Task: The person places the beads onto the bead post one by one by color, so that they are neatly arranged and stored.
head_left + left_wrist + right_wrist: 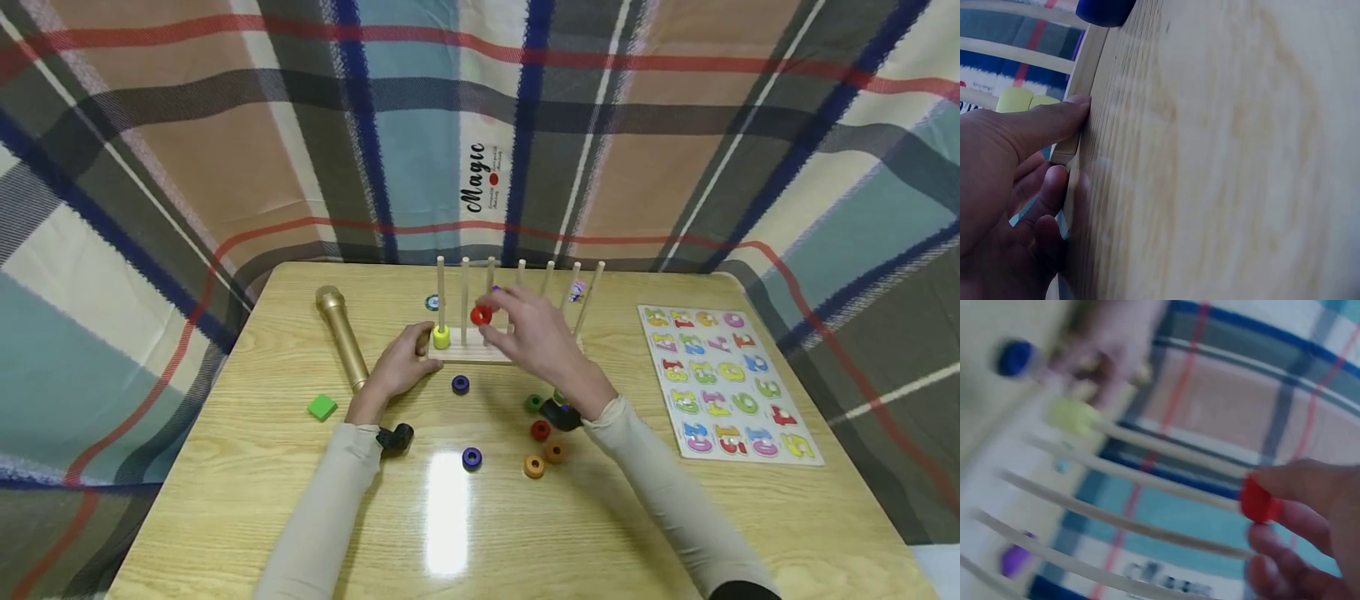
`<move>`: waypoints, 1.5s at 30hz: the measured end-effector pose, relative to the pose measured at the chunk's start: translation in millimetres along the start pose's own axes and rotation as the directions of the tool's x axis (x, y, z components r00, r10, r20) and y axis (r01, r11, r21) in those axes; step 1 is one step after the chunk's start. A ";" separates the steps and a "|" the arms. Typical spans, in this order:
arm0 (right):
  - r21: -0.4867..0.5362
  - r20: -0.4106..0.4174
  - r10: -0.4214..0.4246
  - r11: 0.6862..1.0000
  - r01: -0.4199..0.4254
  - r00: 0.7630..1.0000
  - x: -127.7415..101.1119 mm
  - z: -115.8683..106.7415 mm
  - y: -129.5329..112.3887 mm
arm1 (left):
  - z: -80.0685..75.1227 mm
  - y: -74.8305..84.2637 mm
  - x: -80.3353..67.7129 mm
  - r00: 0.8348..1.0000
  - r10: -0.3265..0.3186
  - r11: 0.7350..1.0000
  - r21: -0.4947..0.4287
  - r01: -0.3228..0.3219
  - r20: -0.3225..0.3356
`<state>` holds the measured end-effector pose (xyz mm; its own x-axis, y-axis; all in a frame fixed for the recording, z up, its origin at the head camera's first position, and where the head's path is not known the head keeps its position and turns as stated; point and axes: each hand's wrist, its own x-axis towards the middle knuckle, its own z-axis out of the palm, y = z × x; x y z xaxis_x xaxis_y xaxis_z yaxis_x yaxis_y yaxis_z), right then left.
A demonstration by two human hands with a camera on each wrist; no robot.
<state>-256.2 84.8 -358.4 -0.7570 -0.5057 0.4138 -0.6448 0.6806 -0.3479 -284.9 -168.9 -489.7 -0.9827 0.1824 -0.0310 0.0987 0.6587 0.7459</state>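
Note:
A wooden peg stand (480, 355) with several upright pegs stands toward the back of the table. My left hand (399, 364) holds its left end, the thumb (1054, 125) along the near edge and the other fingers round the end. Yellow beads (441, 337) sit low on the leftmost peg. My right hand (536, 333) is raised over the stand and pinches a red ring bead (1257, 499) between thumb and fingers. In the right wrist view the bead is close by the upper ends of the pegs. The right hand hides part of the stand in the head view.
Two blue beads (472, 458) lie in front of the stand, with green, red (540, 430) and orange beads (534, 467) farther right. A gold microphone-shaped stick (342, 333) and a green block (322, 407) lie left. At right is a letter puzzle board (731, 383).

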 end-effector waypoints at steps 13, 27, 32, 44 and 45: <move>-0.025 0.013 0.137 0.990 -0.137 0.990 65.1 -19.3 -8.2 | 0.3 1.9 -3.6 1.000 -0.006 1.000 0.012 0.006 -0.002; -0.041 -0.146 -0.022 0.999 0.016 0.989 20.7 -17.1 -2.5 | -0.8 -1.5 -0.9 1.000 0.008 1.000 0.011 -0.008 -0.003; -0.122 0.127 0.134 0.985 -0.119 0.983 -46.5 -10.9 11.0 | 0.2 0.7 0.6 1.000 0.023 1.000 0.019 -0.023 0.002; -0.211 0.396 0.284 0.954 -0.214 0.873 -108.8 26.4 20.1 | -1.3 3.9 -2.6 1.000 0.003 1.000 0.011 -0.003 0.001; -0.207 0.396 0.281 0.955 -0.213 0.875 -108.3 27.4 19.0 | -0.8 3.7 -2.8 1.000 0.004 1.000 0.011 -0.004 0.002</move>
<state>-189.4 138.0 -432.8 -0.8848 -0.4610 -0.0685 -0.4329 0.8673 -0.2457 -281.8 -167.5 -486.4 -0.9820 0.1866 -0.0293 0.1045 0.6659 0.7387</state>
